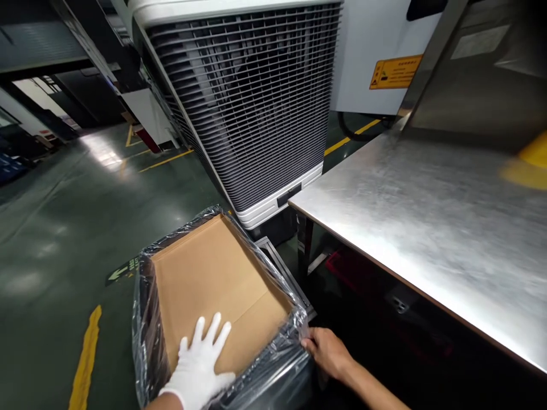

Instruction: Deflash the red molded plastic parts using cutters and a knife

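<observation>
A dark box or bin, lined with a clear plastic bag [273, 364], stands low in front of me. Inside it lies a flat sheet of brown cardboard [209, 267] with a crease across it. My left hand [199, 364], in a white glove, rests on the near part of the cardboard with its fingers spread. Bare and closed, my right hand [327, 350] pinches the plastic bag at the box's right near corner.
A metal-topped table [419, 228] runs along the right, its corner close to the box. Behind the box stands a large grey-grilled air cooler [256, 114]. Green floor [43, 245] with yellow lines extends left. A blurred yellow thing [534, 159] shows at the right edge.
</observation>
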Demonstrator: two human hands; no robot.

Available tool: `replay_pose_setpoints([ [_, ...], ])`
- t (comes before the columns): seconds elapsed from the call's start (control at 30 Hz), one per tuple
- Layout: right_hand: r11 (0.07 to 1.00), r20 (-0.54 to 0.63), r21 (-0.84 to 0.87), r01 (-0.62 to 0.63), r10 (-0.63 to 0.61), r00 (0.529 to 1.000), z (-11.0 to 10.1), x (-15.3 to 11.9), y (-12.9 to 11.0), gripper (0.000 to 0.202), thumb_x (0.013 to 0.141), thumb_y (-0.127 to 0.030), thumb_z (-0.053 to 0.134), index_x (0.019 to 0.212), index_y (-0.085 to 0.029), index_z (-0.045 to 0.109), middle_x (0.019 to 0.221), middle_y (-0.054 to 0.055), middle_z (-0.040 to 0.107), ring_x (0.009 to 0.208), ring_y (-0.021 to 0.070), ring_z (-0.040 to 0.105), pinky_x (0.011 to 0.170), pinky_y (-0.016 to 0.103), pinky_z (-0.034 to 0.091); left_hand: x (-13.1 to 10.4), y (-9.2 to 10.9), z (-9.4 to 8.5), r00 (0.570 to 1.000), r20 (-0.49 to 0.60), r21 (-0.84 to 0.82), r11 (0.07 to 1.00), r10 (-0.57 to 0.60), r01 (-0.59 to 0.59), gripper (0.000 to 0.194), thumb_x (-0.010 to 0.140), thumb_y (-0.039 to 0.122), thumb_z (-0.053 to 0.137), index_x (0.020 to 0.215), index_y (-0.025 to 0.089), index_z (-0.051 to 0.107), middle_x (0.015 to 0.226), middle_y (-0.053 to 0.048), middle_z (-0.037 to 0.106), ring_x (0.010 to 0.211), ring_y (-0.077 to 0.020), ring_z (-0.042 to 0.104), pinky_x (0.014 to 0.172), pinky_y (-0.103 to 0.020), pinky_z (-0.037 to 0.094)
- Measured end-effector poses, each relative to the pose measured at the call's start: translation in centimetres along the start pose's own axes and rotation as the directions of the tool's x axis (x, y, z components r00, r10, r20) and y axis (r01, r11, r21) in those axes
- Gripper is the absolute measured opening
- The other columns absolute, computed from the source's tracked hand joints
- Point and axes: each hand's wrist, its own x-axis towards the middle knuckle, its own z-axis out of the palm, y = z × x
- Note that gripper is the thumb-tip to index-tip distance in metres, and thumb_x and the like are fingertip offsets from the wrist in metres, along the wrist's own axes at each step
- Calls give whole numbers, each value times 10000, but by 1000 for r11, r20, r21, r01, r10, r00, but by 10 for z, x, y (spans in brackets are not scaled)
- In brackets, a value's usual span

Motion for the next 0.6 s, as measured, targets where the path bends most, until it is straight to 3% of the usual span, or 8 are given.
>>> replay_pose_setpoints([
  [0.13, 998, -9, 29, 50, -49, 999, 6, 7, 5, 263, 933, -372, 531, 891, -128, 621, 860, 22, 629, 817, 167, 613, 781, 355, 502, -7, -11, -4, 990, 75, -51, 991, -121, 125, 964, 536, 350, 682, 1426, 333, 312, 1556, -21, 122, 1384, -471, 36, 947, -766, 216],
  [0.23, 992, -22, 77, 98, -96, 995, 11, 11, 8, 283, 932, -384, 526, 877, -125, 627, 843, 21, 640, 816, 171, 619, 784, 357, 497, 11, -6, -21, 990, 34, -99, 985, -135, 138, 839, 672, 448, 604, 1440, 300, 303, 1551, -19, 196, 1393, -415, 134, 1011, -640, 301],
  [0.3, 985, -35, 115, 130, -127, 991, 14, 10, 10, 297, 932, -389, 508, 871, -129, 639, 848, 27, 658, 827, 178, 626, 776, 335, 489, 42, 5, -35, 989, -71, -122, 985, -132, 123, 730, 818, 507, 440, 1470, 252, 232, 1558, -33, 197, 1408, -340, 145, 1082, -547, 254],
  [0.4, 976, -56, 158, 153, -146, 988, 17, 9, 15, 327, 924, -402, 461, 860, -157, 667, 860, 37, 685, 853, 200, 637, 750, 276, 472, 103, 26, -51, 960, -232, -138, 982, -157, 127, 729, 857, 549, 415, 1476, 237, 190, 1574, -69, 144, 1420, -327, 69, 1110, -595, 103],
  [0.5, 970, -52, 179, 164, -157, 986, 19, 12, 18, 365, 899, -442, 446, 850, -169, 683, 870, 45, 699, 866, 223, 644, 742, 252, 466, 152, 43, -53, 915, -333, -174, 968, -229, 179, 676, 883, 529, 419, 1453, 209, 245, 1552, -128, 188, 1403, -363, 113, 1083, -654, 81],
  [0.6, 968, -28, 186, 168, -166, 986, 21, 19, 21, 389, 890, -469, 447, 868, -167, 691, 885, 49, 702, 871, 231, 645, 765, 260, 470, 175, 41, -47, 894, -385, -194, 968, -227, 162, 647, 871, 526, 464, 1425, 229, 309, 1531, -114, 243, 1390, -353, 172, 1088, -644, 97],
])
